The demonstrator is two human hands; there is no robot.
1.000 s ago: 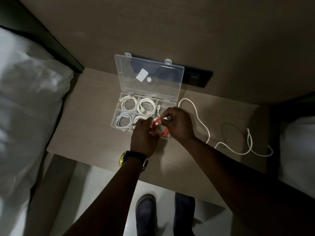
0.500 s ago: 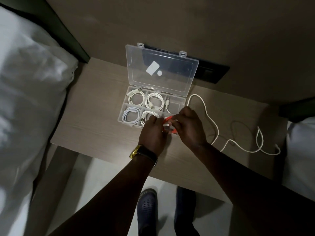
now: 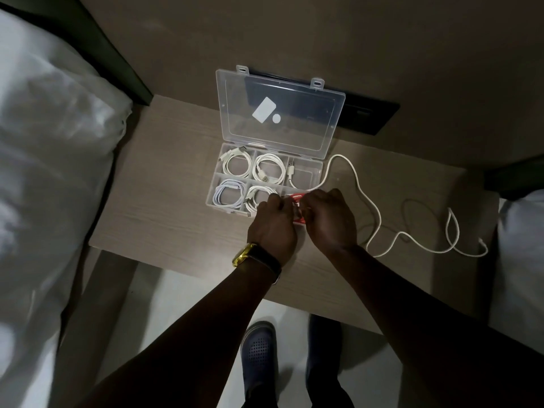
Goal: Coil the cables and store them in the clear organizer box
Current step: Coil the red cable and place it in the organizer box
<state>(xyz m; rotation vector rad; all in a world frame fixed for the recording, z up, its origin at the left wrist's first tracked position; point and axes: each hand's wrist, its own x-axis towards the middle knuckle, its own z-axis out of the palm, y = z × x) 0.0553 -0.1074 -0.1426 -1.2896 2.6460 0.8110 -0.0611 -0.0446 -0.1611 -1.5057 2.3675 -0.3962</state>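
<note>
Grip: the left hand [image 3: 275, 223] and right hand [image 3: 329, 220] meet knuckle to knuckle over the near right corner of the clear organizer box [image 3: 266, 184], both clenched on a red coiled cable [image 3: 298, 201] pinched between their fingertips.
Red cable: only a small part shows between the fingers, over the near right compartment; whether it touches the box floor cannot be told.
Box: open on the wooden table [image 3: 164, 201], its lid [image 3: 279, 113] standing up at the far side.
Stored coils: four white coiled cables [image 3: 235, 164] fill the left and middle compartments, far and near rows.
Loose cable: a long white cable [image 3: 368, 207] has one plug end lying in the far right compartment; the rest runs out over the box wall and trails across the table to the right, uncoiled.
Wrist: a gold watch [image 3: 245, 254] on the left arm.
Surroundings: white bedding [image 3: 50, 160] to the left of the table.
</note>
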